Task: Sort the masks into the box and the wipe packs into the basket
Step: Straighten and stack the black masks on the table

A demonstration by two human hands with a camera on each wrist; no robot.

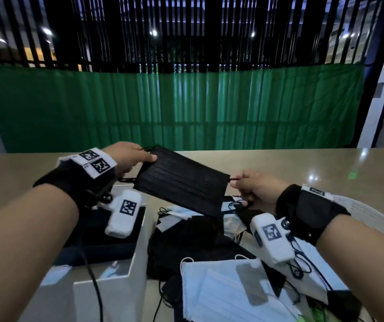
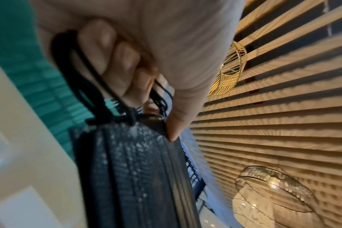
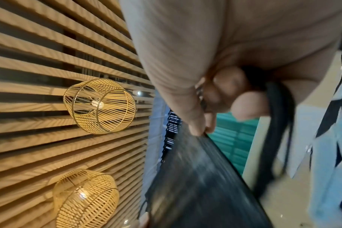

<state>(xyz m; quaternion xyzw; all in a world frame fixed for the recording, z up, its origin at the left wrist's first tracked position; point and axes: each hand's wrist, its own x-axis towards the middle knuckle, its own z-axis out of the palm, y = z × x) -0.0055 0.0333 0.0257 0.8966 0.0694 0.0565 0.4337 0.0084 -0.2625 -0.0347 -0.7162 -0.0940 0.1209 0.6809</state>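
A black pleated mask (image 1: 181,180) hangs stretched in the air between my two hands, above the table. My left hand (image 1: 135,159) pinches its far left corner with thumb and fingers, the ear loops caught under the curled fingers (image 2: 107,50). My right hand (image 1: 249,184) pinches the mask's right edge (image 3: 197,177), an ear loop (image 3: 279,123) running through its fingers. Below lies a heap of black masks (image 1: 193,242) and white masks (image 1: 223,289). The white box (image 1: 116,284) stands at the lower left, dark inside. The white basket (image 1: 360,210) shows at the right behind my right wrist.
The beige table (image 1: 302,166) runs back to a green curtain (image 1: 186,105) under black bars. A black cable (image 1: 93,282) from my left wrist crosses the box. Something green (image 1: 318,312) peeks out at the heap's lower right edge. Wicker lamps (image 3: 100,106) hang overhead.
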